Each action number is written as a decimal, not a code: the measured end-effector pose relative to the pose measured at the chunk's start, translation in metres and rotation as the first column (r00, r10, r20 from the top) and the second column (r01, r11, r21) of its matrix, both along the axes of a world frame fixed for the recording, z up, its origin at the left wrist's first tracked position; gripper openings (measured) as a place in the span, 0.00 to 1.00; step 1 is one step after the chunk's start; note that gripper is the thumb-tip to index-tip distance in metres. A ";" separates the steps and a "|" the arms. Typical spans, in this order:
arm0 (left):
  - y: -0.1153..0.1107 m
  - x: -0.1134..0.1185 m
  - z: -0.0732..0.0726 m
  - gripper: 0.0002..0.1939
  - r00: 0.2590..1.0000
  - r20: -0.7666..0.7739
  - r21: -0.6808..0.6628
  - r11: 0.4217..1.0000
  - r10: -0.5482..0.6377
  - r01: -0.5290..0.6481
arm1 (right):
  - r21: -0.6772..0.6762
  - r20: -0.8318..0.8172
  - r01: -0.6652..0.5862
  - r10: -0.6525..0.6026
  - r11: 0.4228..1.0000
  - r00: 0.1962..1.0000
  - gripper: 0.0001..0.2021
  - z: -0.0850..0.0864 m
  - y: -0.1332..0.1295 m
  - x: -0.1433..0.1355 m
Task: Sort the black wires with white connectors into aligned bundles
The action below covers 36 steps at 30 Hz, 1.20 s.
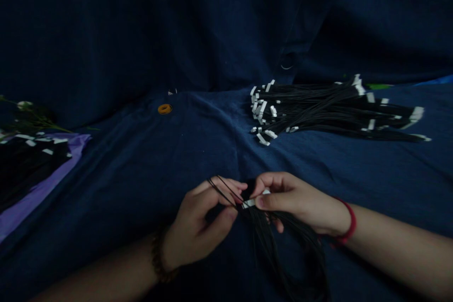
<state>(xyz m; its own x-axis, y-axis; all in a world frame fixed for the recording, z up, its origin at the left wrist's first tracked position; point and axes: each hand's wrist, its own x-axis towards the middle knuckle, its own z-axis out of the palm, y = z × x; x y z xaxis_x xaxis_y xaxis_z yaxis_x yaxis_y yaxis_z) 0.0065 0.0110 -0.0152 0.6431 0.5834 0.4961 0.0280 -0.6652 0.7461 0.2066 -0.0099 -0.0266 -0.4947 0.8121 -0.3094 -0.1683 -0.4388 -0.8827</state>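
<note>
In the lower middle, my right hand pinches a bundle of thin black wires close to its white ends. The bundle hangs down and bends in a loop below that hand. Close on the left is my left hand, thumb and fingers brought together near the same white ends. A couple of thin dark strands pass over its fingers and run to the bundle's end. Its fingertips partly hide where the strands finish.
A pile of black wires with white ends lies at the back right. A coil of orange-brown bands sits left of centre on the dark blue cloth. At far left are purple wrapping, more white-tipped black wires and flowers.
</note>
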 end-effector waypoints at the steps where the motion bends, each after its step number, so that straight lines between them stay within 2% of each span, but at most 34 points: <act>1: 0.000 -0.001 -0.002 0.08 0.998 0.020 -0.013 0.998 0.054 -0.053 | -0.004 -0.005 0.003 -0.003 1.000 1.000 0.12 0.000 0.000 0.000; 3: -0.001 -0.002 -0.005 0.09 0.988 0.074 -0.021 0.991 0.132 -0.131 | -0.009 -0.007 0.008 -0.008 1.000 1.000 0.12 0.000 0.001 0.000; 5: -0.003 -0.002 -0.008 0.11 0.978 0.135 0.001 0.987 0.160 -0.161 | -0.010 -0.004 0.006 -0.006 1.000 1.000 0.12 0.000 0.002 0.000; 8: -0.007 -0.001 -0.012 0.12 0.979 0.137 0.069 0.985 0.150 -0.160 | -0.010 -0.012 0.001 -0.001 1.000 1.000 0.12 0.001 0.003 0.000; 10: -0.010 0.000 -0.014 0.09 0.979 0.143 0.030 0.988 0.147 -0.153 | -0.015 -0.026 0.000 0.000 1.000 1.000 0.11 0.002 0.003 0.000; 12: -0.010 0.001 -0.012 0.10 0.983 0.129 -0.003 0.991 0.131 -0.131 | -0.027 -0.031 -0.003 0.002 1.000 1.000 0.12 0.002 0.003 0.001; 14: -0.009 0.002 -0.008 0.13 0.997 0.017 0.125 0.989 0.079 -0.080 | -0.027 -0.026 0.000 -0.001 1.000 1.000 0.12 0.002 0.002 0.001; 16: -0.006 0.002 -0.002 0.17 0.987 -0.159 0.317 0.948 0.032 0.020 | -0.025 -0.024 0.008 -0.008 1.000 1.000 0.11 0.002 0.002 0.001; 19: -0.004 0.001 0.002 0.18 0.962 -0.270 0.418 0.904 0.026 0.093 | -0.035 -0.036 0.013 -0.015 0.999 0.999 0.10 0.003 0.001 0.001; 22: -0.003 -0.001 0.000 0.12 0.974 -0.227 0.423 0.903 0.024 0.077 | -0.044 -0.033 0.003 -0.005 0.999 0.999 0.11 0.005 0.002 0.001; 27: -0.005 -0.007 -0.003 0.09 0.999 -0.037 0.396 0.918 0.007 0.008 | -0.036 0.000 -0.014 0.014 0.999 1.000 0.13 0.006 0.002 -0.001; 30: -0.008 -0.008 0.000 0.09 0.996 0.057 0.368 0.927 0.062 -0.078 | -0.035 0.003 -0.014 0.014 0.999 1.000 0.11 0.005 0.002 -0.001; 32: -0.010 -0.008 0.003 0.10 0.989 0.059 0.255 0.956 0.136 -0.147 | -0.027 -0.009 -0.007 0.006 1.000 1.000 0.10 0.004 0.002 -0.001; 34: -0.011 -0.008 0.005 0.10 0.986 0.006 0.144 0.976 0.164 -0.163 | -0.022 -0.014 -0.002 0.001 1.000 1.000 0.10 0.003 0.002 0.000; 36: -0.012 -0.008 0.006 0.10 0.987 -0.017 0.147 0.976 0.163 -0.159 | -0.023 -0.022 0.008 -0.008 1.000 1.000 0.10 0.002 0.001 0.000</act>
